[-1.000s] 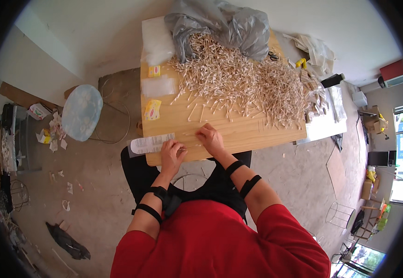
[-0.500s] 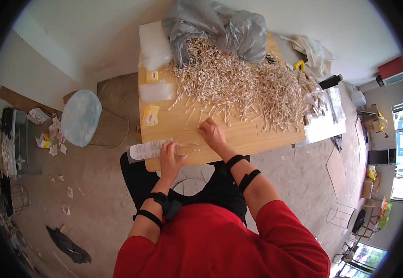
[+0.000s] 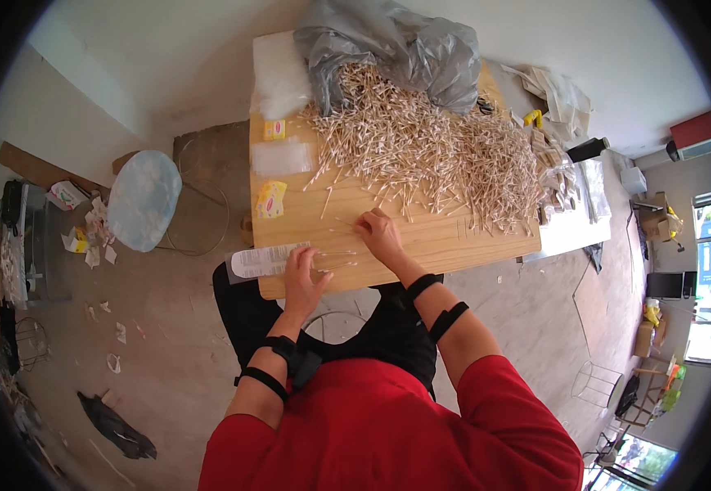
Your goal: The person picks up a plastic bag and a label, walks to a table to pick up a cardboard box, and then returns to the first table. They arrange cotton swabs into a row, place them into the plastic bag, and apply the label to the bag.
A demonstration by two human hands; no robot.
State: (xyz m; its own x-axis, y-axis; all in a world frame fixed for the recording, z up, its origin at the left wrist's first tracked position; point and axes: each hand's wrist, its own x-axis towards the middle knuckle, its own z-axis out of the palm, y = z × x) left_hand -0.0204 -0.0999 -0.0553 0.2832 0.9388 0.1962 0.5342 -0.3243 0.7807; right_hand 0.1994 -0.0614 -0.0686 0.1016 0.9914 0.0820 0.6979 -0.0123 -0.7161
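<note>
My left hand (image 3: 301, 277) lies at the table's near edge, its curled fingers on the right end of a clear plastic bag (image 3: 264, 260) with a white printed panel. A few cotton swabs (image 3: 341, 253) stick out to the right from beside its fingers, white tips outward. Further right, my right hand (image 3: 382, 235) is closed in a pinch low over the wood, and a thin swab (image 3: 342, 220) shows at its fingertips. Beyond both hands spreads a large heap of loose cotton swabs (image 3: 421, 147).
A grey plastic bag (image 3: 388, 49) covers the heap's far side. Along the table's left edge lie stacked clear bags (image 3: 280, 158), a yellow card (image 3: 271, 200) and a small yellow packet (image 3: 274, 129). A pale blue stool (image 3: 144, 200) stands left of the wooden table (image 3: 445, 250).
The view has shifted slightly, so the table sits a little further right. My right hand stays pinched near the same spot; my left hand stays at the bag's end.
</note>
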